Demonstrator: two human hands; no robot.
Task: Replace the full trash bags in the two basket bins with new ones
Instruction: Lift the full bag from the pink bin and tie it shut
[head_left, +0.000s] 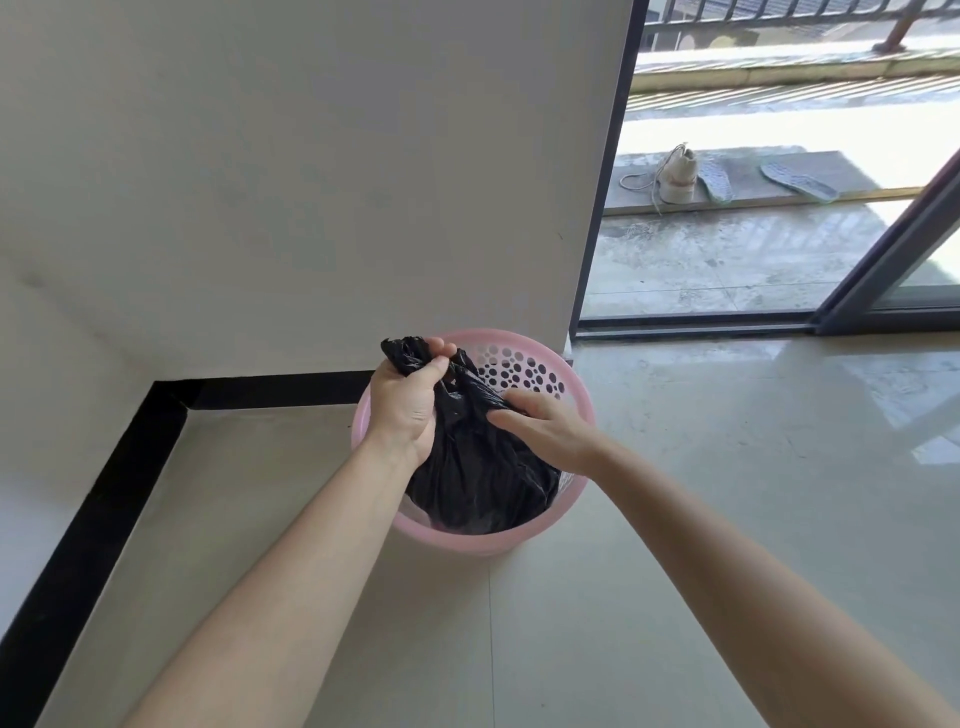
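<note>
A pink perforated basket bin stands on the tiled floor against the wall corner. A full black trash bag sits inside it, its mouth gathered upward. My left hand grips the bunched top of the bag above the bin's far left rim. My right hand holds the bag's right side, fingers pressed into the plastic, fingertips hidden in the folds. Only one bin is in view.
A white wall with black skirting runs behind and to the left of the bin. A sliding glass door frame opens onto a balcony at the right, where a shoe and insoles lie. Glossy floor tiles spread right.
</note>
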